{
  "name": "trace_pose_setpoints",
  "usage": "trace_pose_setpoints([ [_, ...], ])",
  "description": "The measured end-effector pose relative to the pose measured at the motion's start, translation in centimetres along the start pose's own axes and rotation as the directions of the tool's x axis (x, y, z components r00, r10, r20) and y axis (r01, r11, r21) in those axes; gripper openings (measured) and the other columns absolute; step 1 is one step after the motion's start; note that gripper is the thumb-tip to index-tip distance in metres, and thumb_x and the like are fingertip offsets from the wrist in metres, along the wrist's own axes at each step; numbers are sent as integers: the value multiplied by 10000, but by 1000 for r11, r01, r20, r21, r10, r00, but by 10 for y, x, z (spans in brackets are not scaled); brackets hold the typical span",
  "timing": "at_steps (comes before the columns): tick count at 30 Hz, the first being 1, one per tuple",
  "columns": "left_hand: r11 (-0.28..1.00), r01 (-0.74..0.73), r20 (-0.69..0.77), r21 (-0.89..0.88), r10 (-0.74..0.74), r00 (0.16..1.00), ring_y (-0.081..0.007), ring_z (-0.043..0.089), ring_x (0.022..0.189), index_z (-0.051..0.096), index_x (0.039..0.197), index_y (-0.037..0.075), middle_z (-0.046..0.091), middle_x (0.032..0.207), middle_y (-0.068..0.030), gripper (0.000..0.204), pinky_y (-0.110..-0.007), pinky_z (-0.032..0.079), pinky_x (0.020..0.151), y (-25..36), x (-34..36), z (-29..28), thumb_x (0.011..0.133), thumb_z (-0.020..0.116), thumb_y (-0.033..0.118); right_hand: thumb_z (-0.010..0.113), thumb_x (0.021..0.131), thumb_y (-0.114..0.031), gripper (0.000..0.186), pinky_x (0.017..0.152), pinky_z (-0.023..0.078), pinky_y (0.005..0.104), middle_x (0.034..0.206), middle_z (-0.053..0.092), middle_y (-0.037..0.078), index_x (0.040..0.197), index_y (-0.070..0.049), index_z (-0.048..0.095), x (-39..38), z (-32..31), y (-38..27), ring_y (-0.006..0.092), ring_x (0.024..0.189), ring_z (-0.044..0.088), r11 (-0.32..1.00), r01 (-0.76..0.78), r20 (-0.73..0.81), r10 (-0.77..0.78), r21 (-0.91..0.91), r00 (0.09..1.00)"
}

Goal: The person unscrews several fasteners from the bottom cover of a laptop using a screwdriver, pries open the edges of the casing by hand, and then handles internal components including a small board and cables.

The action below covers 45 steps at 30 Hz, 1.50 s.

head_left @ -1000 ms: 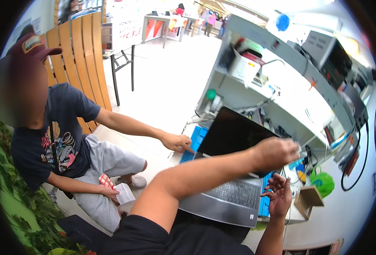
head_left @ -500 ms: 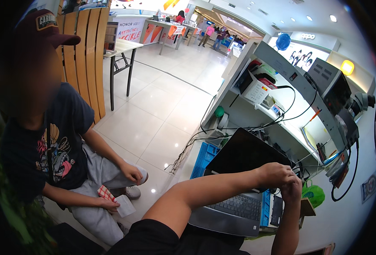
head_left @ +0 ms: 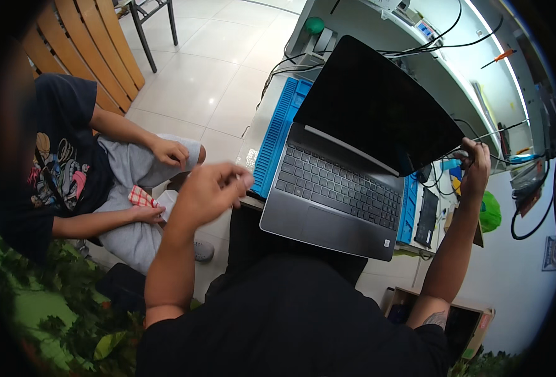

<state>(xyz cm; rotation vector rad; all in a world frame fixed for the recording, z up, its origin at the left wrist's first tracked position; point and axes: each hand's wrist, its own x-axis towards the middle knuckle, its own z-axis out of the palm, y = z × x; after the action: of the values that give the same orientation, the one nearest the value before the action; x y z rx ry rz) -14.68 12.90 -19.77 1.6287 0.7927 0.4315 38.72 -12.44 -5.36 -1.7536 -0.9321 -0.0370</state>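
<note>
An open laptop (head_left: pixel 347 188) with a dark screen (head_left: pixel 378 100) rests on a blue ribbed mat (head_left: pixel 276 135), its front edge jutting over the bench toward me. My right hand (head_left: pixel 476 164) is at the screen's right upper corner, its bent fingers closed on the edge. Off the laptop's left side, my left hand (head_left: pixel 210 193) hangs in the air, touching nothing that I can see. Its fingers are half curled and smeared by motion, so whether anything small is in them cannot be made out.
A flat black battery-like pack (head_left: pixel 427 217) lies right of the mat. Cables (head_left: pixel 416 47) cross behind the screen under a shelf. A green bag (head_left: pixel 490 210) is at the right. At the left sits another person (head_left: pixel 121 163) holding a red-checked cloth. An open box (head_left: pixel 473 320) stands low right.
My hands, together in front of the screen before, have come apart. The left has swung left off the laptop; the right has moved to the screen's corner. My view has tilted down.
</note>
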Motion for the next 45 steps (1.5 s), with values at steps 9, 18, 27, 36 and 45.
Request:
trace_pose_setpoints([
  [9, 987, 5, -283, 162, 42, 958, -150, 695, 685, 763, 1259, -59, 773, 814, -138, 386, -348, 545, 657, -17, -24, 88, 1041, 768, 259, 815, 1054, -234, 483, 683, 354, 286, 819, 370, -56, 817, -142, 406, 50, 33, 33, 90, 763, 343, 986, 169, -303, -165, -14, 939],
  [18, 860, 120, -44, -497, -163, 986, -118, 727, 716, 801, 1125, -77, 801, 887, -93, 307, -271, 597, 643, -40, -19, 93, 1033, 815, 216, 680, 1091, -128, 316, 618, 295, 235, 787, 377, -104, 864, -172, 465, 68, 37, 51, 12, 694, 348, 944, -53, 67, 33, 326, 997],
  [27, 893, 373, 180, -250, -336, 925, -182, 779, 751, 806, 1099, -53, 809, 949, -129, 308, -311, 667, 646, -20, 8, 61, 987, 873, 226, 675, 1044, -139, 341, 690, 333, 317, 837, 356, -53, 822, -114, 417, 74, 19, 44, 88, 784, 338, 967, 252, 163, -242, -44, 957],
  [36, 836, 501, 131, -224, -483, 866, -170, 745, 679, 798, 1043, -41, 774, 860, -104, 229, -300, 665, 616, 10, 14, 59, 980, 870, 167, 658, 1126, -133, 255, 698, 305, 233, 844, 378, -105, 914, -153, 518, 77, 25, 50, 17, 763, 337, 973, 52, 266, -113, 226, 957],
  [45, 892, 378, 42, -248, -380, 924, -141, 736, 743, 776, 1142, -49, 784, 937, -82, 284, -270, 623, 679, -6, -8, 68, 1058, 797, 222, 720, 1087, -243, 225, 770, 377, 224, 894, 533, -55, 951, -94, 621, 79, 29, 52, 62, 845, 487, 944, -78, 198, 13, 322, 980],
])
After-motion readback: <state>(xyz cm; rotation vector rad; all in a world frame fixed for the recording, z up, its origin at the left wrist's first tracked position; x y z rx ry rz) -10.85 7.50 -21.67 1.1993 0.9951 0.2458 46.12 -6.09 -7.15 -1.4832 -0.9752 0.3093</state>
